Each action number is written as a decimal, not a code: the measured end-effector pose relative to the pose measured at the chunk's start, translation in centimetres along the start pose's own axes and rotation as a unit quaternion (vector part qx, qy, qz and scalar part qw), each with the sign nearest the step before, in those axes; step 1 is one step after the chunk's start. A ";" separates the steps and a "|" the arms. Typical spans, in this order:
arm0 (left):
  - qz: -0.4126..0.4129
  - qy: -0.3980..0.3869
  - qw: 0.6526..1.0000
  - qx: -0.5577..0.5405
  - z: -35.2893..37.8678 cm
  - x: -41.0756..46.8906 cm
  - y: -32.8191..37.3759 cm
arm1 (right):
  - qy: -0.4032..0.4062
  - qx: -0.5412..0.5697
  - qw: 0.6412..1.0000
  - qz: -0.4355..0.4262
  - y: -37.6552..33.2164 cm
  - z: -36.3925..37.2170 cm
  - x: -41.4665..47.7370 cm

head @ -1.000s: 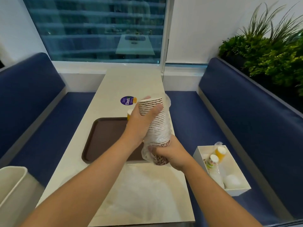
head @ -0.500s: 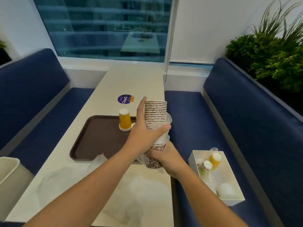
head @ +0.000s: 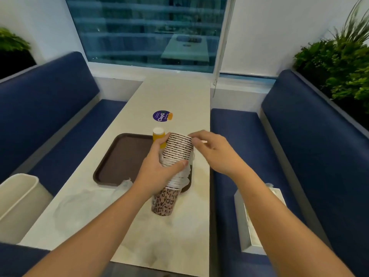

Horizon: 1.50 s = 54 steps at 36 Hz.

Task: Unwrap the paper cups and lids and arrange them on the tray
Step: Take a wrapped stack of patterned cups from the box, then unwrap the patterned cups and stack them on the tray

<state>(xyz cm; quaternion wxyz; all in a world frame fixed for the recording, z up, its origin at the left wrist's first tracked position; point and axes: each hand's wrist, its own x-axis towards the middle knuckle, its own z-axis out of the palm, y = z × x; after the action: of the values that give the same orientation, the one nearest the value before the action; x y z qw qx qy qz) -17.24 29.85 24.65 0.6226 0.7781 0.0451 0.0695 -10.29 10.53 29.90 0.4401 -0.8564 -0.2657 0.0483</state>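
Left hand (head: 157, 170): I see it wrapped around the middle of the stack of cups (head: 177, 154), thumb across the front and fingers round the far side, gripping it.
Right hand (head: 213, 151): it is up at the top rim of the stack with the fingers bent and the fingertips touching the rim; I cannot tell whether it pinches the top cup or only touches it.
Cups: 1 tall nested stack, leopard print showing on the bottom cup, leaning slightly. Its base is low over the bench (head: 179, 96), just in front of the near right corner of the tray (head: 123, 156); I cannot tell whether it rests there.
Wrap on stack (head: 186, 173): a bit of clear plastic clings around the middle, beside my left thumb.
Loose wrap (head: 83, 204): crumpled clear plastic lies on the bench near me, touching the tray's near edge.
Tray: brown, flat on the bench, behind the stack.
Bottle (head: 158, 133): 1 small orange bottle with a white cap stands upright at the tray's far right, partly behind my left fingers.
Sticker (head: 161, 115): round, purple, on the bench beyond the tray.
Box (head: 251, 222): white, on the right blue seat (head: 235, 136).
Bin (head: 18, 202): white, at the bench's near left.
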 end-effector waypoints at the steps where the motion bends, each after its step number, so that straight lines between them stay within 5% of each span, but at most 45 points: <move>1: 0.000 -0.002 1.000 0.001 -0.6 0.0 -0.3 | -0.015 -0.010 1.000 0.007 -0.3 0.5 0.4; 11: 0.019 -0.061 0.998 0.027 -7.9 1.2 -0.9 | -0.027 0.095 0.995 0.031 -3.8 3.7 3.4; 15: 0.035 -0.091 0.994 0.043 -11.3 1.7 -1.5 | 0.026 0.159 0.986 0.038 -4.7 5.0 4.8; 22: 0.040 -0.129 0.987 0.084 -14.9 2.7 -1.6 | -0.012 -0.098 0.994 -0.036 -7.0 6.6 5.8; 26: 0.038 -0.143 0.984 0.101 -15.5 4.2 -1.4 | -0.064 -0.314 0.943 -0.094 -7.2 7.2 7.3; 32: 0.030 -0.147 0.985 0.083 -15.8 7.1 -2.1 | 0.030 -0.412 0.899 -0.144 -5.0 5.9 10.0; 36: -0.011 -0.136 0.990 0.045 -15.5 9.2 -3.5 | 0.180 -0.311 0.931 -0.057 -0.3 5.2 12.1; 40: -0.055 -0.126 0.990 0.036 -14.6 11.4 -4.6 | 0.277 -0.047 0.955 0.098 4.4 6.5 14.2; 44: -0.086 -0.123 0.988 0.046 -13.4 14.5 -6.3 | 0.232 0.037 0.958 0.166 10.0 9.2 16.7; 54: -0.138 -0.123 0.982 0.040 -13.5 17.0 -8.3 | 0.069 -0.047 0.968 0.238 17.3 13.1 19.8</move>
<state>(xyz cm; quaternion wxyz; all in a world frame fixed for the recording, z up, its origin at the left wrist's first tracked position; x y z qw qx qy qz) -2.59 47.35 20.37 0.5954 0.7912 0.0784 -0.1152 9.64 21.79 11.41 0.3924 -0.9159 -0.0250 0.0803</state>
